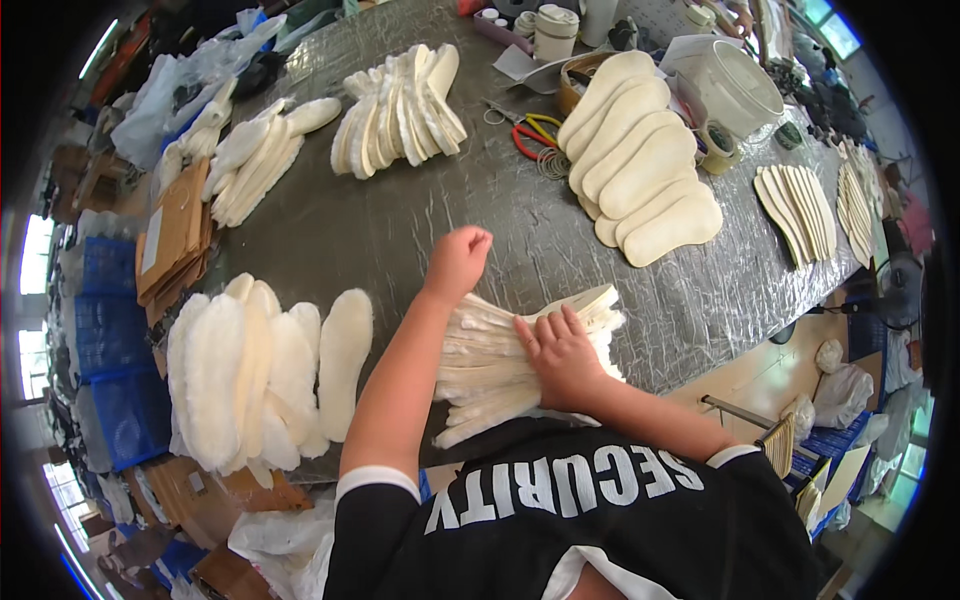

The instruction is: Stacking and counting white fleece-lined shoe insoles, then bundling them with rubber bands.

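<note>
The bundle of fleecy insoles (485,362) lies on the table (300,250) just in front of the torso. The right hand (563,352) rests across its 3 o'clock half, fingers spread over the upper edges rather than clenched. The left hand (462,260) is at 11 o'clock from the bundle, fingers curled into a loose fist.

Good handling here calls for light, even palm pressure, enough to keep the layers together without crushing the fleece; the ends fanning out toward 8 o'clock deserve most care, as they look likeliest to slip.

The right palm and the bundle's underside are hidden. Whether the fist encloses anything, I cannot tell. At 1 o'clock, the pale tub (745,88) is perhaps see-through; its contents are hard to make out.
</note>
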The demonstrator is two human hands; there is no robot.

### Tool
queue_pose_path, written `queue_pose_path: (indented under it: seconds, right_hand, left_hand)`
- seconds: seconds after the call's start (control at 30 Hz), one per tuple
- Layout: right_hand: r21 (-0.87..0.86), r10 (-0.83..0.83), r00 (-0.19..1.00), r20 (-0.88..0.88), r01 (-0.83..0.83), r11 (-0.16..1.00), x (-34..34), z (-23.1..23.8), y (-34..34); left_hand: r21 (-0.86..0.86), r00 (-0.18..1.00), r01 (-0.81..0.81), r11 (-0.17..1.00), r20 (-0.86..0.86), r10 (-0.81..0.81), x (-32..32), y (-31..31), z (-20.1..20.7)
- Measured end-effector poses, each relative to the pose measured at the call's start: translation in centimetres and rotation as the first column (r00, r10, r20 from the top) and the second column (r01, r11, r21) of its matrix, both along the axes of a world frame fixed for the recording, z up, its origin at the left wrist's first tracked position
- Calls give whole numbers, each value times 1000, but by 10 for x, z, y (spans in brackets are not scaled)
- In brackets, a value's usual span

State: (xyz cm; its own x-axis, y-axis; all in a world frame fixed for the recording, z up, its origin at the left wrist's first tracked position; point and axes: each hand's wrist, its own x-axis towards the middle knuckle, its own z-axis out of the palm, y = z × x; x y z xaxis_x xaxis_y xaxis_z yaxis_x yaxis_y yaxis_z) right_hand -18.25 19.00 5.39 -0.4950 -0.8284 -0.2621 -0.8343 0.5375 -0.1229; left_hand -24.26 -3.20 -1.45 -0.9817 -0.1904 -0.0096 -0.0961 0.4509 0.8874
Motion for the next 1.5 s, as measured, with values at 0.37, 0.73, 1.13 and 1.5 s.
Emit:
queue_pose_path:
  seconds: [0.37, 0.73, 1.13, 1.5]
  right_hand:
    - [-201, -10, 999, -40, 2, 980, 6, -7, 0]
    - [-215, 99, 986, -133, -126, 968, -1, -17, 3]
    - [-133, 615, 782, -103, -623, 771, -69, -10, -32]
    - [-301, -596, 447, 667, 894, 333, -37, -69, 52]
  left_hand:
    - [-333, 965, -251, 909, -162, 207, -181, 53, -50]
    - [224, 891, -433, 873, -38, 452, -160, -5, -42]
    - [596, 825, 138, 791, 373, -425, 63, -33, 10]
    - [542, 920, -355, 762, 348, 181, 145, 55, -18]
